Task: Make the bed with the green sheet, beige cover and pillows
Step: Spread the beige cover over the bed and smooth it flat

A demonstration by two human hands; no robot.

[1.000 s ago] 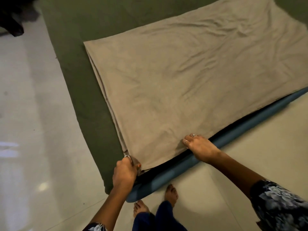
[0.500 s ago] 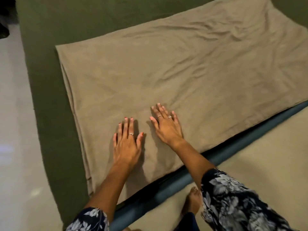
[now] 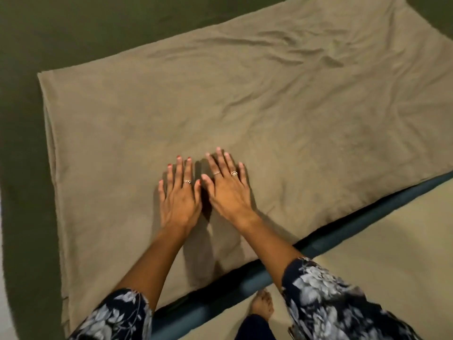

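The folded beige cover (image 3: 282,114) lies flat on the green sheet (image 3: 27,173), which covers the bed. My left hand (image 3: 180,195) rests palm down on the cover near its front edge, fingers straight and spread. My right hand (image 3: 226,187) lies flat right beside it, thumbs nearly touching. Wrinkles run across the cover's far right part. No pillows are in view.
The bed's dark teal edge (image 3: 367,222) runs diagonally along the front, with pale floor (image 3: 392,253) beyond it. My bare foot (image 3: 262,306) stands on the floor by the bed edge.
My hands let go of the cover's front edge, moved onto its top and flattened. Since half a second ago they slid further onto the cover and closer together.
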